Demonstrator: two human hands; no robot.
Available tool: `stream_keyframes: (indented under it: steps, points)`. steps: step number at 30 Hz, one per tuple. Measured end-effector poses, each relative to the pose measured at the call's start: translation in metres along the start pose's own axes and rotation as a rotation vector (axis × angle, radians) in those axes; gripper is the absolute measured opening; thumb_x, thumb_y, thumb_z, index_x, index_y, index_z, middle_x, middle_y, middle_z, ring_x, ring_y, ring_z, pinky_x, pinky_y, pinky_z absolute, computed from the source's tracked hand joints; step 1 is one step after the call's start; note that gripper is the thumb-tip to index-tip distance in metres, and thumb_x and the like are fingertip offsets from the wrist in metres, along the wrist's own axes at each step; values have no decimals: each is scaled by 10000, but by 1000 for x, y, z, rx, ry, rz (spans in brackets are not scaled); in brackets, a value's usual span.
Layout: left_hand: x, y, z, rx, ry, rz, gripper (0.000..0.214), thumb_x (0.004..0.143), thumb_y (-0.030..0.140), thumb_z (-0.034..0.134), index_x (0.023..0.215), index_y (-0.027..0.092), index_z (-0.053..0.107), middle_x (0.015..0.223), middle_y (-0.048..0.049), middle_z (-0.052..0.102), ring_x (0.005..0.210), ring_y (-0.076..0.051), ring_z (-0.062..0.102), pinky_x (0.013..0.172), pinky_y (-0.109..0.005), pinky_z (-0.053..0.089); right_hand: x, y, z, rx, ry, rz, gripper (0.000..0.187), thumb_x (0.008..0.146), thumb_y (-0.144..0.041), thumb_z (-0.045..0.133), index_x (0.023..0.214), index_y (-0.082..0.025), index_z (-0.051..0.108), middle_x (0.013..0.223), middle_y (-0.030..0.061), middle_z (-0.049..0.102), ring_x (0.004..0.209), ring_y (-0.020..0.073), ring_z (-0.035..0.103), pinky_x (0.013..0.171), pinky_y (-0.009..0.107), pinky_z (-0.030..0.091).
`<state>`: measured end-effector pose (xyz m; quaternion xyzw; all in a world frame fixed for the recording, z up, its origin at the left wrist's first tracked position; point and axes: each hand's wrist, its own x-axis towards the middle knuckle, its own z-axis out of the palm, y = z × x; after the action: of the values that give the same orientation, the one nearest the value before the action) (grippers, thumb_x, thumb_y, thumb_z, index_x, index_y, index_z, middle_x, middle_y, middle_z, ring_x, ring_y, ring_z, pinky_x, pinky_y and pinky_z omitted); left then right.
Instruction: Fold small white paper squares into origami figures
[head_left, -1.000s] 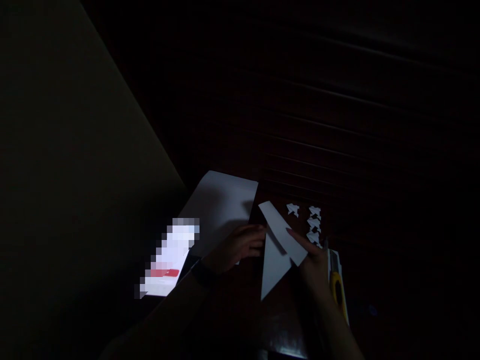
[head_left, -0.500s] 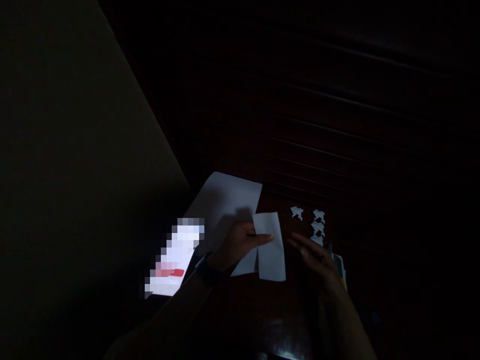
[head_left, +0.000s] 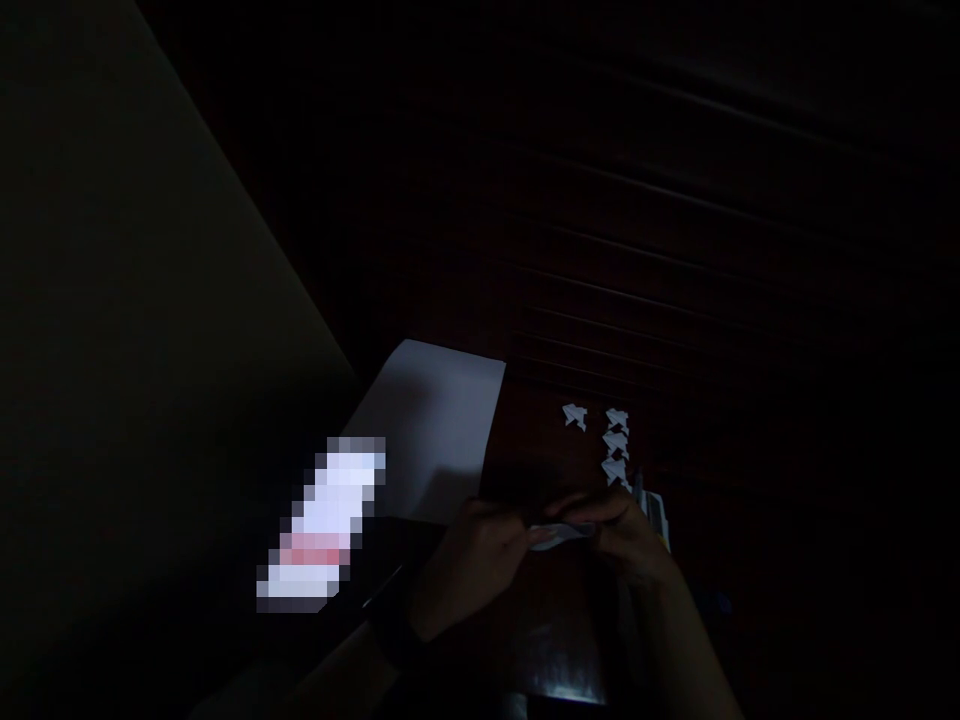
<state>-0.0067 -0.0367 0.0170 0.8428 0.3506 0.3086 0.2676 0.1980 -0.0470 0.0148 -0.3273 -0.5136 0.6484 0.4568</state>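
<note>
Between my two hands is a small white paper [head_left: 559, 537], seen nearly edge-on and mostly covered by fingers. My left hand [head_left: 480, 550], with a dark band on its wrist, pinches the paper's left end. My right hand [head_left: 626, 530] closes on the right end, its fingers reaching over the top. Just beyond lie several small folded white paper figures [head_left: 615, 445]; one figure [head_left: 575, 416] sits apart to their left. A large white sheet [head_left: 442, 420] lies flat beyond my left hand.
A lit screen [head_left: 330, 520], blurred by blocks, glows at the left. Beside my right wrist are some flat items [head_left: 657, 515], partly hidden. The dark glossy tabletop [head_left: 559, 650] reflects light near me. A pale wall [head_left: 150, 300] rises on the left.
My right hand has come in from the right and taken hold of the paper. The paper has been lowered and tilted from face-on to nearly edge-on. The view has shifted slightly.
</note>
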Motion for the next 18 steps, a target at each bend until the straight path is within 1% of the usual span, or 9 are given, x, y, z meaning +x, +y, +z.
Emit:
stream_keyframes:
  steps: [3, 6, 9, 12, 16, 18]
  points:
    - [-1, 1, 3, -92, -6, -158, 302, 884, 287, 523, 673, 159, 696, 579, -11, 660, 498, -96, 555, 511, -200, 418, -1, 3, 1, 11, 72, 71, 224, 717, -384, 725, 906, -264, 745, 978, 82, 719, 951, 264, 635, 844, 410, 471]
    - [-1, 4, 5, -168, -10, -272, 380, 874, 351, 534, 579, 144, 655, 531, -4, 627, 477, -88, 534, 491, -196, 386, -3, 5, 2, 30, 123, 127, 242, 731, -374, 717, 941, -256, 736, 959, 78, 725, 896, 256, 657, 862, 422, 463]
    - [-1, 7, 6, -223, -22, -332, 411, 876, 386, 520, 582, 131, 648, 519, -3, 603, 484, -86, 524, 487, -194, 368, -2, 5, 5, 56, 175, 122, 243, 745, -361, 707, 959, -248, 731, 946, 72, 727, 895, 251, 656, 867, 414, 459]
    - [0, 10, 6, -237, 22, -339, 417, 882, 384, 504, 586, 127, 645, 501, -2, 577, 488, -91, 507, 491, -199, 364, 2, 4, 13, 106, 248, 87, 202, 774, -324, 686, 951, -238, 731, 910, 62, 731, 845, 225, 659, 818, 376, 476]
    - [1, 15, 8, -318, 54, -372, 367, 885, 373, 493, 676, 136, 679, 567, -15, 630, 528, -112, 557, 499, -196, 393, 9, 5, 26, 205, 316, 81, 148, 823, -300, 636, 892, -219, 738, 782, 44, 727, 728, 187, 652, 696, 321, 494]
    - [2, 17, 10, -358, 66, -409, 346, 880, 378, 498, 716, 143, 692, 615, -24, 663, 557, -123, 592, 511, -195, 415, 12, 6, 32, 240, 358, 76, 132, 828, -283, 633, 860, -213, 739, 740, 33, 718, 696, 171, 641, 666, 300, 488]
